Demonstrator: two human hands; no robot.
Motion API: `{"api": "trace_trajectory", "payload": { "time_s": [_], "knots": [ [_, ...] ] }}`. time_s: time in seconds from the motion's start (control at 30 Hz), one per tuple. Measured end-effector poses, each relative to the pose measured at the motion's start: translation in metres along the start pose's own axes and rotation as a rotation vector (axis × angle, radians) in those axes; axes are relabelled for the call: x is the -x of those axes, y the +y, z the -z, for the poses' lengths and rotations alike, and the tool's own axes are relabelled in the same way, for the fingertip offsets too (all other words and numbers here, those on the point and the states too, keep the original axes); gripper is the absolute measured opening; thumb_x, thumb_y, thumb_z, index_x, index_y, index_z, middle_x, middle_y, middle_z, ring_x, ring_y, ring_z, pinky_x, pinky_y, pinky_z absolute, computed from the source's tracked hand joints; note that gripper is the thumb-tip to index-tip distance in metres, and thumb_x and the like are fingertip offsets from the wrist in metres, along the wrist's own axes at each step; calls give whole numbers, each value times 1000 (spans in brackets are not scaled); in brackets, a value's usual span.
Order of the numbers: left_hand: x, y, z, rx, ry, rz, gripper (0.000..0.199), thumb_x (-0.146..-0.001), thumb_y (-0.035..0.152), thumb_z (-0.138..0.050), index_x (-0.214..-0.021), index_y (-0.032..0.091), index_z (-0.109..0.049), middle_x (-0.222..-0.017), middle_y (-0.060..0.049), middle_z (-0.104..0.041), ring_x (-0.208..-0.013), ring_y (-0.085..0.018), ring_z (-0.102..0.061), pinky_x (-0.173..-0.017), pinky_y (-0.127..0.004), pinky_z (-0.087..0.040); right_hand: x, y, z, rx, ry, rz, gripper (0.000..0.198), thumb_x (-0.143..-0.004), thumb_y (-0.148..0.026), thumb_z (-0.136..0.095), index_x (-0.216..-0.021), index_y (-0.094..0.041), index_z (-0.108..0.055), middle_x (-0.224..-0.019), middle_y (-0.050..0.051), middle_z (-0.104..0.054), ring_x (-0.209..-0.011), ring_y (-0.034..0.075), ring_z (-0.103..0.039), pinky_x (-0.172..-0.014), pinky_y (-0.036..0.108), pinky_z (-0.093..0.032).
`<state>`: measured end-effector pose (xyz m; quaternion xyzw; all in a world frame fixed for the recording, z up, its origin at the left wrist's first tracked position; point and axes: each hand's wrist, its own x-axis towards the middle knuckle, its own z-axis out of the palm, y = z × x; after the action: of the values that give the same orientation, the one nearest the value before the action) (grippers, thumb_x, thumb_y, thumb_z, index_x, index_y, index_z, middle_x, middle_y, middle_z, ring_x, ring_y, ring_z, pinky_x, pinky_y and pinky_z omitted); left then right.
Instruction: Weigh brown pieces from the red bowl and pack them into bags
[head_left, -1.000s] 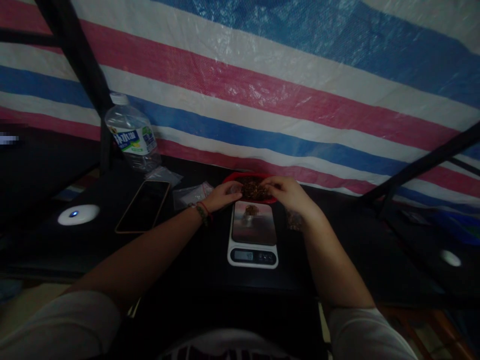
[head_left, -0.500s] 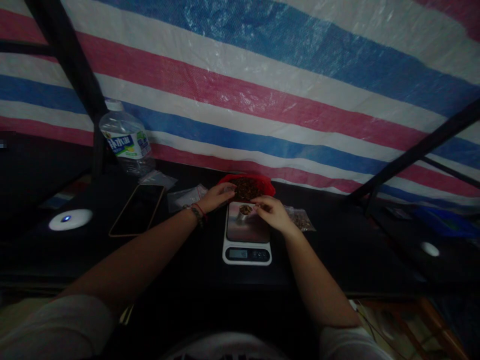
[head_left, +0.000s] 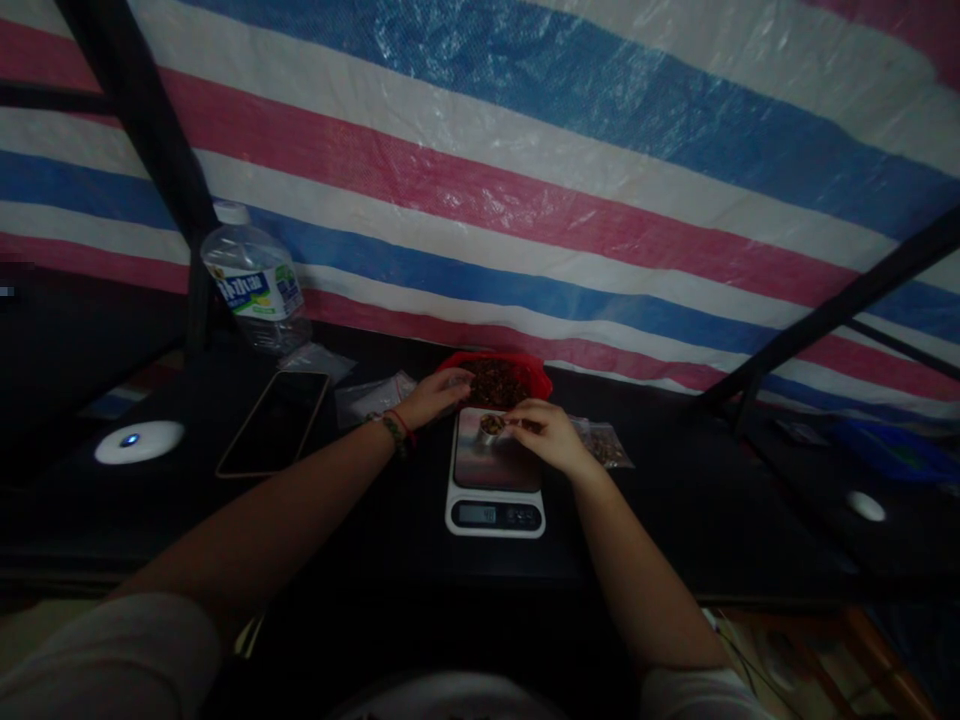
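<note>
Small cup [head_left: 491, 425] on the scale [head_left: 495, 475] platform: light, tips easily; grip by rim. Right hand [head_left: 546, 435] fingers pinched together beside it; left hand [head_left: 433, 396] curled at red tray [head_left: 525, 367] behind scale, closure unclear

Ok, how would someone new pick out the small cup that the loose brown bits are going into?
Find the white kitchen scale at the middle of the black table. The small cup stands on its platform's far edge, at the right hand, far smaller than the red tray behind.
</note>
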<state>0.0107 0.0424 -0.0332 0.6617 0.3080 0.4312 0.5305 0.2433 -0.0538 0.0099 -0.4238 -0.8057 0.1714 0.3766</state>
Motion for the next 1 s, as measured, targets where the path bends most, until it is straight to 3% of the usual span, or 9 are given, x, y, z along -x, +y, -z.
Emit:
{"api": "trace_trajectory", "payload": {
  "time_s": [0.57, 0.7, 0.87, 1.0],
  "knots": [
    [1, 0, 0, -5, 11, 24, 42, -77, 42, -67, -110, 15, -66, -95, -6, -67, -85, -16, -61, -80, -30, -47, -1, -6, 1, 86, -28, 25, 11, -87, -25, -64, -82, -18, -71, -77, 3, -65, -70, 15, -60, -64, 26, -46],
    [3, 3, -1, 19, 5, 49, 42, -78, 42, -66, -112, 15, -65, -94, -5, -66, -84, -16, -61, -78, -30, -47, 1, -6, 2, 81, 17, 8, 12, -88, -25, -61, -89, -20, -72, -84, 5, -69, -76, 16, -64, -66, 28, -48],
    [3, 4, -2, 32, 17, 58, 47, -76, 44, -69, -112, 14, -64, -95, -6, -66, -84, -16, -60, -77, -30, -46, -7, 9, 9, 106, 129, -27, 17, -90, -21, -57, -94, -20, -73, -91, 6, -73, -86, 18, -66, -79, 31, -51],
    [2, 4, -2, 103, 21, 75, 53, -75, 48, -70, -115, 13, -62, -91, -6, -65, -80, -16, -59, -74, -29, -46, -33, 29, 14, 190, 11, -45, 18, -88, -17, -58, -93, -18, -75, -93, 7, -73, -87, 18, -66, -82, 32, -51]
  ]
}}
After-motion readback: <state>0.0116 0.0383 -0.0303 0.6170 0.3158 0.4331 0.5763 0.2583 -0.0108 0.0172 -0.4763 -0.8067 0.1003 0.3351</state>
